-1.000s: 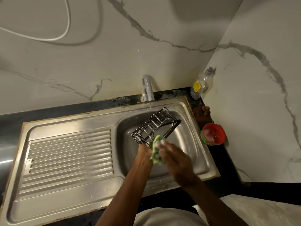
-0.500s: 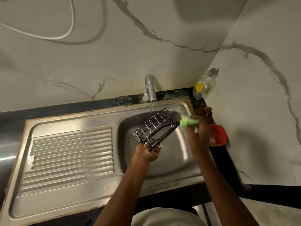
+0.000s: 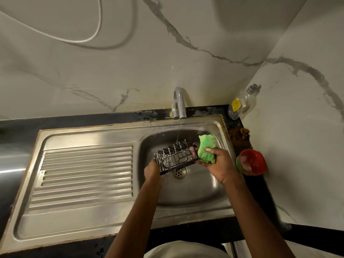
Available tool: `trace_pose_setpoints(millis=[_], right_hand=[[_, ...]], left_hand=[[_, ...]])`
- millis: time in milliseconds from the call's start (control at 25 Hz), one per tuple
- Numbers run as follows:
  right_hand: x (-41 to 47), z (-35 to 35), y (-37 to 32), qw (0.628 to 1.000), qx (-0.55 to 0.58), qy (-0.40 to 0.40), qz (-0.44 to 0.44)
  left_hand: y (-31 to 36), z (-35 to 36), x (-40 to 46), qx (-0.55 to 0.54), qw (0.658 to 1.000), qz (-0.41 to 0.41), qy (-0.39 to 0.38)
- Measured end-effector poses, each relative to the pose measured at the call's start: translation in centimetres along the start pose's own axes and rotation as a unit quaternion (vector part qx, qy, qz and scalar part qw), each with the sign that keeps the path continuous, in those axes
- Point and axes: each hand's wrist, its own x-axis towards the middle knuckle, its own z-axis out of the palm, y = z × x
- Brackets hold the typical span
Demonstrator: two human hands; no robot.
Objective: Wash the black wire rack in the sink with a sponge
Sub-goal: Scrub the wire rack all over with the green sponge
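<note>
**Rack held under the tap, sponge brought back to its right end**

Steel sink (image 3: 89,216) and its ribbed drainboard filled the near part of the view, set into a dark counter below marble-patterned walls. Nearest the camera, two bare forearms reached into the basin. The left hand (image 3: 153,169) was clenched around the lower left corner of the black wire rack (image 3: 176,155), lifting it clear of the basin floor just above the drain (image 3: 179,172), probably so every side could be reached and the runoff would fall straight down. The right hand (image 3: 216,162) gripped the green sponge (image 3: 207,148), thumb on top, pressing it against the rack's right end. A thin stream from the tap (image 3: 179,103) landed on the rack's far upper edge, likely to rinse as the scrubbing went on.

Half a second before, the sponge had been higher and farther right, off the rack's far corner; by now it had come back against the rack. The rack itself had swung from a steep diagonal to lie nearly level across the basin.

Beyond the basin, a red bowl (image 3: 251,161) sat on the counter at right, and a clear bottle (image 3: 242,103) stood in the corner.
</note>
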Motion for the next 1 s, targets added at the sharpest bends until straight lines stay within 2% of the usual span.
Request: trace_pose_setpoints(millis=[40,80,160,240,280,360,440,480,600,680,720,760,800,880,920,1000], right_hand=[[0.2,0.3,0.6,1.0,-0.001,0.007,0.001],[0.2,0.7,1.0,1.0,-0.008,0.018,0.002],[0.2,1.2,1.5,0.999,-0.022,0.026,0.001],[0.1,1.1,1.7,0.999,-0.031,0.019,-0.007],[0.0,0.7,1.6,0.999,-0.03,0.018,-0.009],[-0.5,0.0,1.4,0.999,-0.03,0.024,-0.009],[-1.2,-0.3,1.2,0.999,-0.036,0.033,-0.012],[-1.6,-0.2,1.0,0.998,-0.045,0.031,-0.018],[-2.3,0.1,0.8,0.995,-0.092,-0.016,-0.044],[-2.2,-0.1,0.2,0.977,-0.2,0.003,-0.07],[-1.9,-0.5,0.0,0.95,-0.293,0.042,-0.104],[-1.6,-0.8,-0.1,0.902,-0.389,0.099,-0.16],[-1.4,-0.9,0.1,0.836,-0.469,0.166,-0.231],[-1.4,0.1,1.7,0.709,-0.543,0.257,-0.369],[-1.6,1.2,3.0,0.667,-0.559,0.256,-0.421],[-1.7,2.6,5.9,0.597,-0.601,0.178,-0.5]], left_hand=[[-0.2,-0.2,-0.2,0.058,0.992,0.088,0.065],[-0.4,-0.2,-0.5,0.09,0.977,0.17,0.094],[-0.5,0.3,-1.0,0.156,0.954,0.254,0.03],[-0.1,1.2,-1.4,0.233,0.94,0.243,-0.06],[-0.1,1.5,-1.5,0.268,0.935,0.223,-0.073],[-0.5,1.9,-1.4,0.362,0.902,0.234,-0.022],[-1.5,2.1,-1.3,0.429,0.849,0.306,0.046],[-1.9,2.3,-1.3,0.432,0.835,0.334,0.062],[-1.9,2.3,-1.5,0.425,0.831,0.352,0.061],[-1.8,2.0,-2.0,0.448,0.821,0.351,0.041],[-1.9,1.9,-2.2,0.457,0.818,0.347,0.033],[-1.9,1.7,-2.4,0.462,0.816,0.345,0.03],[-1.9,1.8,-2.5,0.464,0.815,0.346,0.031],[-1.6,2.0,-2.6,0.475,0.807,0.349,0.037],[-1.5,2.1,-2.6,0.484,0.8,0.352,0.039],[-1.1,2.1,-2.5,0.496,0.787,0.366,0.037]])
